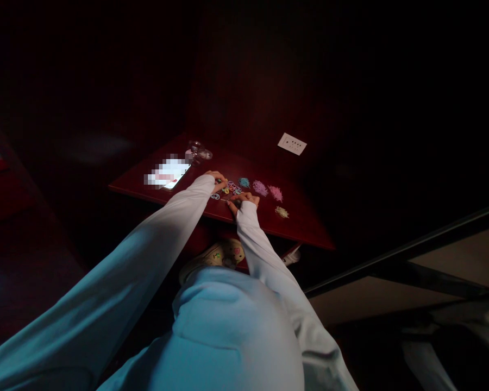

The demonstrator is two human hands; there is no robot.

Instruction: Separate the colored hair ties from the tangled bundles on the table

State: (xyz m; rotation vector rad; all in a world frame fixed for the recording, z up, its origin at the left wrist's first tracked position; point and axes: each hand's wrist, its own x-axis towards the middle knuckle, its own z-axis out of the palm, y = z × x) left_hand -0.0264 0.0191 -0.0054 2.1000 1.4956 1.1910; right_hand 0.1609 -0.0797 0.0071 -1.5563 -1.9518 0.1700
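My left hand (218, 181) rests at the left edge of a mixed pile of small coloured rings (233, 188), which look like elastic bands. Its fingers are bent, and anything between them is too small to make out. Close by on the right, my right hand (248, 200) is low over the near side of that pile with fingers curled together. What it grips is hidden. To its right lie separate small heaps: teal (243, 182), purple (259, 188), pink (275, 193) and pale yellow (282, 212).
A lit phone (170, 174) lies left on the dark red table (305, 228), its screen partly blurred. Behind it is a clear plastic item (201, 153). A white socket plate (292, 144) is on the wall. Below the table show a decorated clog (228, 251) and a white shoe (292, 256).
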